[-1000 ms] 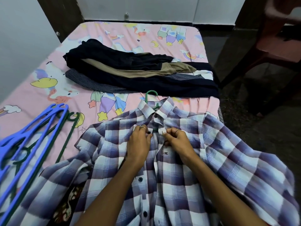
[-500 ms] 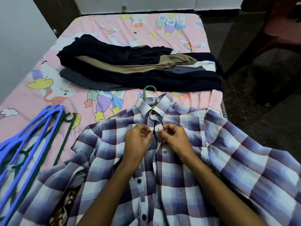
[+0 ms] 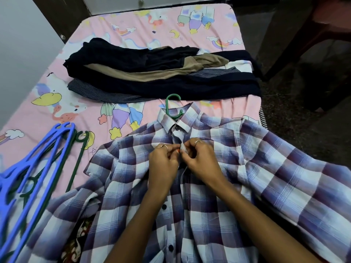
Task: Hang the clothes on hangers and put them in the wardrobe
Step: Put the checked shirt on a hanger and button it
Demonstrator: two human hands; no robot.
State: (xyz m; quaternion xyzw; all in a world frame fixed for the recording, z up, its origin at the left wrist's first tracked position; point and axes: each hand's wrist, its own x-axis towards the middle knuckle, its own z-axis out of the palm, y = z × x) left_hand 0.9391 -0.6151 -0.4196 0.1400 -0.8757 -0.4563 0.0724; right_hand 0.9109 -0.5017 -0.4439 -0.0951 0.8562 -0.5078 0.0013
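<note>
A purple and white plaid shirt lies spread front-up on the pink cartoon bedsheet. A green hanger hook sticks out of its collar; the rest of that hanger is hidden inside the shirt. My left hand and my right hand meet at the button placket just below the collar, each pinching an edge of the shirt front. Dark buttons run down the placket toward me.
A pile of folded dark, tan and striped clothes lies across the bed beyond the shirt. Several blue hangers and dark green hangers lie at the left. A dark red chair stands at the right, on dark floor.
Both hands have stayed at the placket below the collar, with the fingers working closer together on the shirt edges. The camera has tilted down a little.
</note>
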